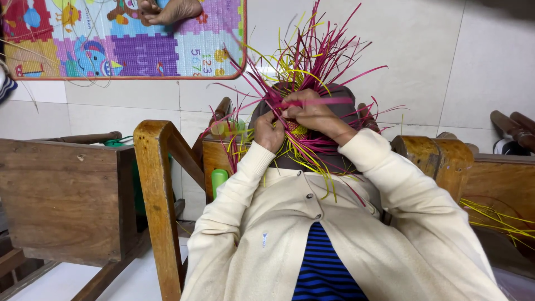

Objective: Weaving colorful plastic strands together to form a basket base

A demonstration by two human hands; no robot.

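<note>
Seemingly, both hands' fingers (301, 111) are clamped on the woven strips (299, 131), pink strip ends (329, 56) fanning beyond.

Left hand (269, 132), right hand (312, 114) clenched together.

A colourful play mat (111, 39) lies on the tiled floor (423, 61); a wooden chair (159, 184) stands beside a green bottle (218, 179).

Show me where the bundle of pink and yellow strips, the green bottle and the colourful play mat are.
Pink and yellow strips (312, 56): head view, on the fanned-out upper ends.
Green bottle (218, 179): head view, on its body.
Colourful play mat (139, 56): head view, on a purple tile.
</note>
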